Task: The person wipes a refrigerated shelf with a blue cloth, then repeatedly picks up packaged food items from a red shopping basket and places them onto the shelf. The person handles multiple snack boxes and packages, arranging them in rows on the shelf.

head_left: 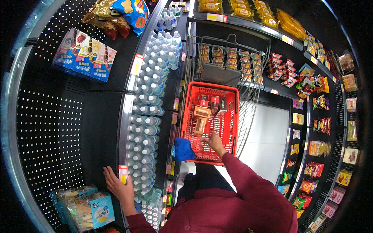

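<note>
My left hand [117, 185] rests flat on the edge of a black shelf, fingers apart, beside a small price tag [123, 173] and rows of clear water bottles [147, 128]. My right hand [213, 139] reaches into a red plastic basket [230, 116] that sits in a wire shopping cart [248, 73]. Its fingers hover just above the basket's mesh floor, close to several small brown and dark boxes [204, 112]; whether it grips anything I cannot tell. A blue cloth [182, 149] hangs at the basket's near left corner.
Blue boxes [83, 50] and snack bags [128, 13] lie on the upper left shelf. Packaged goods [83, 207] sit by my left hand. Shelves of colourful snack packets [311, 89] line the right side. A pale floor [266, 143] shows beside the cart.
</note>
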Action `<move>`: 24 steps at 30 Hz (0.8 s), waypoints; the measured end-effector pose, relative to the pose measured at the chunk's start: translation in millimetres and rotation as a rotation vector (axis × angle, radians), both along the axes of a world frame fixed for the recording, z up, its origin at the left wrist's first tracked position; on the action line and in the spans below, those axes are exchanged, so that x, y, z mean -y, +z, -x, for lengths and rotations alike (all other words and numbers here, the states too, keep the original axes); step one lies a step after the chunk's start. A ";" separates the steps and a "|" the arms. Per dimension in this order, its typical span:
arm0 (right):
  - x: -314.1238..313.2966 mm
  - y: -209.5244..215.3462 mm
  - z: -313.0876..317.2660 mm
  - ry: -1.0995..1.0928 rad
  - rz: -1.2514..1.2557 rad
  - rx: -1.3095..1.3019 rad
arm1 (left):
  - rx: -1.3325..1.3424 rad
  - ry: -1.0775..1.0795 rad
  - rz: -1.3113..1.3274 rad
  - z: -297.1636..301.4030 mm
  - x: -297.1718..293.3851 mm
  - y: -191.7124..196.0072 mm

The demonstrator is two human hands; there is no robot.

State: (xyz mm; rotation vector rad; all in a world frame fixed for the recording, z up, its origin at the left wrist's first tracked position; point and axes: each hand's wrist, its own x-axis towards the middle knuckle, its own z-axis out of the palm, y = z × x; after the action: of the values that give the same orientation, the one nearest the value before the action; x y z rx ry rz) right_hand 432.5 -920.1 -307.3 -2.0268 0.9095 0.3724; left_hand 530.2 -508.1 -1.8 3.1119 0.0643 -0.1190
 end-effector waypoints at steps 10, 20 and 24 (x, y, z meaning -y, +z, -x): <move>-19.2 -54.8 -86.6 -0.171 0.178 -0.168 | -0.016 0.003 0.014 -0.5 1.9 3.7; -11.8 -22.2 -58.8 -0.131 0.020 -0.115 | -0.029 0.022 0.040 1.1 -0.1 2.9; 0.7 -37.4 -55.0 -0.138 -0.050 -0.111 | -0.028 -0.002 0.042 -2.0 5.8 5.7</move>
State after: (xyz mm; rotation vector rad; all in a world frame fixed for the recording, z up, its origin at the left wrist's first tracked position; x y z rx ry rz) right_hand 487.5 -920.9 -344.8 -1.9001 1.0914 0.4304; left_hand 532.2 -513.8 3.9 3.0686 0.0590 -0.1621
